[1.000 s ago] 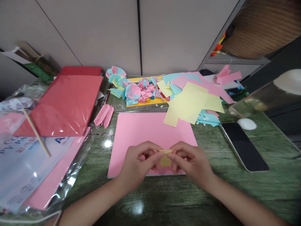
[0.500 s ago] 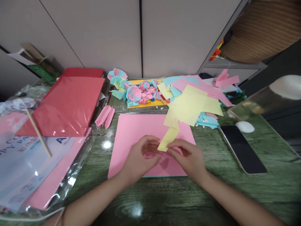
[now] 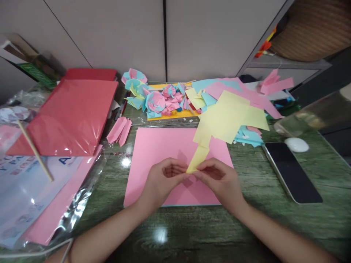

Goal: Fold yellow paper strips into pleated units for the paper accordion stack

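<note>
Fingers point(image 3: 179, 178), left hand point(image 3: 160, 182) and right hand point(image 3: 225, 179): both pinching yellow strip point(image 3: 198, 157), near end; left newly joined, hold apparently steadier.

Left forearm point(image 3: 109, 233), right forearm point(image 3: 274, 229) slant inward. Left hand point(image 3: 160, 182) cupped, fingers point(image 3: 173, 163) curled, thumb point(image 3: 178, 179) inward. Right hand point(image 3: 226, 182) pinching with thumb and forefinger point(image 3: 210, 163). Thumb tips close together.
</note>
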Available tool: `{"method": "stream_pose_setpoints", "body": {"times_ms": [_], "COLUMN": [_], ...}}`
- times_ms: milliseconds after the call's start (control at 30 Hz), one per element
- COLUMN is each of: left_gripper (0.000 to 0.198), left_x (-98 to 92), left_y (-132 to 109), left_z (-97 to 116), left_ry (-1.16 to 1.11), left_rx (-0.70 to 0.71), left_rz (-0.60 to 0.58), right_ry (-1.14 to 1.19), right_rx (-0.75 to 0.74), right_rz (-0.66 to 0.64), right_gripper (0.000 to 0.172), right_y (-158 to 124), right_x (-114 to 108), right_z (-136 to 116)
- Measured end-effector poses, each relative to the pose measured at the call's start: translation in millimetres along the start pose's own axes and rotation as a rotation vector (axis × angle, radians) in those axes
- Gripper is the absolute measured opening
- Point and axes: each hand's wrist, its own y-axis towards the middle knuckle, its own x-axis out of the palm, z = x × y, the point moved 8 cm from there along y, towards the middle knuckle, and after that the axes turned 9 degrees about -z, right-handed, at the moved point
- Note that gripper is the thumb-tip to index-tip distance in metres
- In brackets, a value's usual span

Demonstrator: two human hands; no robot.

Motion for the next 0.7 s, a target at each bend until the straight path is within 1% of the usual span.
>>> {"method": "stream_pose_setpoints", "body": {"times_ms": [100, 400, 600, 667, 700], "left_gripper": [0.025, 0.024, 0.022, 0.021, 0.021], "left_x": [1.4, 3.4, 8.5, 9.0, 8.5], "left_y": [0, 1, 2, 3, 3], "left_z": [-1, -6, -9, -8, -8], "left_ry": [0.008, 0.039, 0.069, 0.060, 0.052], "left_rx": [-0.014, -0.048, -0.083, -0.086, -0.087], "left_rz": [0.001, -0.026, -0.107, -0.124, -0.125], "right_ry": [0.044, 0.076, 0.100, 0.172, 0.233], "right_rx": [0.037, 0.065, 0.082, 0.091, 0.096], "right_rz": [0.030, 0.020, -0.006, -0.016, -0.021], "right_gripper": [0.017, 0.015, 0.016, 0.023, 0.032], "right_y": [1, 0, 2, 2, 3], "right_x": [-1, 1, 4, 6, 7], "right_z": [3, 11, 12, 13, 14]}}
